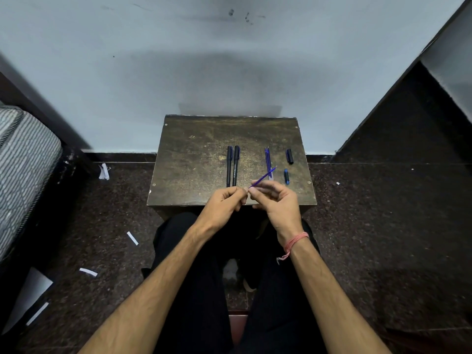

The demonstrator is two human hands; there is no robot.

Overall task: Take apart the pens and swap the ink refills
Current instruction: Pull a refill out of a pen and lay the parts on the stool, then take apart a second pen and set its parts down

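On a small worn wooden stool (194, 139), two dark capped pens (232, 166) lie side by side near the middle. To their right rest blue ink refills (267, 157), a dark pen cap (289, 156) and a short blue pen piece (286, 176). My right hand (274, 200) pinches a thin blue refill (264, 176) that slants up to the right over the stool's near edge. My left hand (226, 200) meets it at the refill's lower end, fingers closed; whether it grips the refill is hidden.
The stool stands against a pale wall. Dark speckled floor surrounds it, with white paper scraps (88, 272) at the left. A patterned mattress (23, 159) is at far left, and a dark slanted panel (398, 129) is at right.
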